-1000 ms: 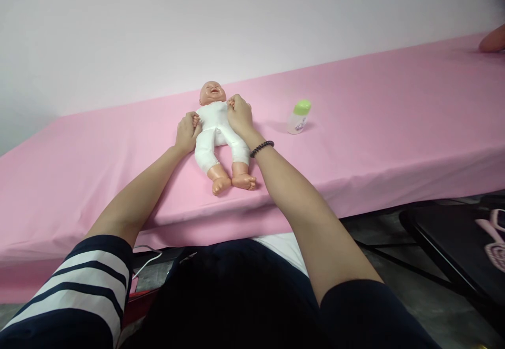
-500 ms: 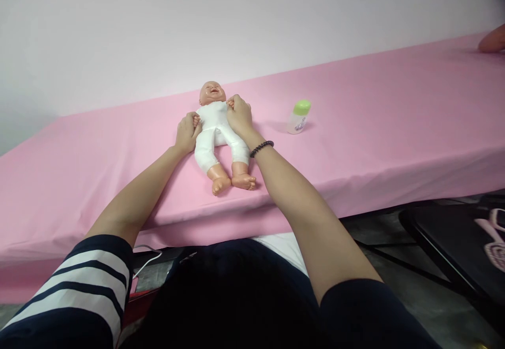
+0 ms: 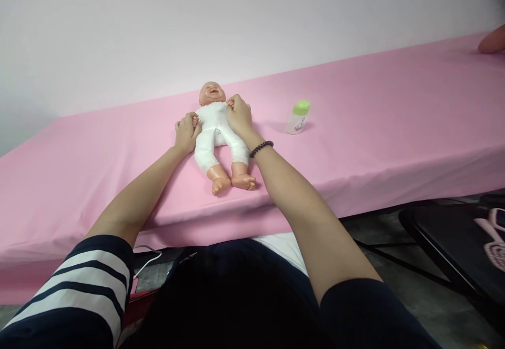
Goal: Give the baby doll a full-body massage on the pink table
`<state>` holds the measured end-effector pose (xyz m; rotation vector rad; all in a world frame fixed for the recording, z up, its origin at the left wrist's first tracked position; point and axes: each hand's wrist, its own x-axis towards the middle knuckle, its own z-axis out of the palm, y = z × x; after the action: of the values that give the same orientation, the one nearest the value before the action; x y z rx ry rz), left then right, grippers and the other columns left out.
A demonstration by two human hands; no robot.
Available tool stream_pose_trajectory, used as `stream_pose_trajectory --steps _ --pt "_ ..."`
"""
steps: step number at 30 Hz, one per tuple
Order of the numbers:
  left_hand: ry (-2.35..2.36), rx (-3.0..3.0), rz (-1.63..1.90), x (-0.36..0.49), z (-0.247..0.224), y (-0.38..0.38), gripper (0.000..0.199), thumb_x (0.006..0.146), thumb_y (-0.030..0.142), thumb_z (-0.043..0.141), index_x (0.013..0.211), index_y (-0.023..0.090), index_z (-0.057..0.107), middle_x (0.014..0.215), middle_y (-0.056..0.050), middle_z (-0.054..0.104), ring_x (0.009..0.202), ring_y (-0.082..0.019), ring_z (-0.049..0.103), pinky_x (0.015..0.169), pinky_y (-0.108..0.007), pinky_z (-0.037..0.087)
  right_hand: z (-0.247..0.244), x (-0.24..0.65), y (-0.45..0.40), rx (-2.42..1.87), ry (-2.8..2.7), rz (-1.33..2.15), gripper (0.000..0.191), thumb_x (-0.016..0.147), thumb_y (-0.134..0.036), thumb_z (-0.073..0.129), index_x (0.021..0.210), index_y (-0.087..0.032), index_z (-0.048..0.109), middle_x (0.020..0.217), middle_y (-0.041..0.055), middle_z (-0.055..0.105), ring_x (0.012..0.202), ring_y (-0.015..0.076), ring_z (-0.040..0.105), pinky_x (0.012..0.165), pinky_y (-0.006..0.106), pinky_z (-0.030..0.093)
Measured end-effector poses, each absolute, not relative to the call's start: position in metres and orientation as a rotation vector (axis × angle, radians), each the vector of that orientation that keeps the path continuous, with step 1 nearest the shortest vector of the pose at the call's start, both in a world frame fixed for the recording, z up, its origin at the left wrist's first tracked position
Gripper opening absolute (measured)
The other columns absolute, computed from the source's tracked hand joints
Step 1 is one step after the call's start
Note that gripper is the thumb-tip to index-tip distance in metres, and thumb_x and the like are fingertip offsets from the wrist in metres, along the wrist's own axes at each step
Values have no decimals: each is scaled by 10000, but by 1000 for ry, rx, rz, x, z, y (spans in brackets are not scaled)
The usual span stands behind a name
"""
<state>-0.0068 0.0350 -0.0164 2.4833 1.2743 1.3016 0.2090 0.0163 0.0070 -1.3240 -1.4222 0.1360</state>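
Note:
A baby doll (image 3: 216, 116) with a white cloth body lies on its back on the pink-covered table (image 3: 374, 122), its head toward the wall and its bare feet toward me. My left hand (image 3: 187, 132) is closed round the doll's hand at the left side of its body. On the other side, my right hand (image 3: 239, 116) grips the doll's other hand near its shoulder; a dark beaded band circles that wrist. To the right of the doll stands a clear bottle (image 3: 298, 122) with a green cap, leaning slightly.
Behind the table rises a white wall (image 3: 252, 28). Part of a skin-coloured object (image 3: 493, 40) shows at the far right edge. A black chair (image 3: 445, 233) with pink items on it is at the lower right, and a white cable (image 3: 149, 260) hangs below the table edge.

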Motion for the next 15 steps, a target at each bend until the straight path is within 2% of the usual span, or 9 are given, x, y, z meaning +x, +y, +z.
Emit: stream_pose_trajectory --steps 7,12,15 --pt "1400 2267 1474 -2 -12 31 188 1005 322 501 1172 236 510 1149 -105 686 1197 -308 621 1173 -527 281 5 218 17 -1415 -1284 157 148 1023 -275 424 1097 -220 540 1055 98 641 1136 276 620 1035 466 485" --pt "1462 1732 1778 -11 -15 52 105 1020 226 476 1107 252 423 1099 -61 648 1090 -233 661 1059 -410 437 -1 238 20 -1459 -1100 111 254 1080 -386 348 1144 -210 520 1072 116 619 1144 278 633 1007 474 515" --pt "1507 1416 1862 -24 -15 66 102 1023 170 453 1062 240 390 1079 -62 611 1057 -204 664 1014 -372 479 -4 256 19 -1487 -969 106 311 1091 -442 330 1148 -201 518 1048 117 609 1120 283 649 973 479 533"
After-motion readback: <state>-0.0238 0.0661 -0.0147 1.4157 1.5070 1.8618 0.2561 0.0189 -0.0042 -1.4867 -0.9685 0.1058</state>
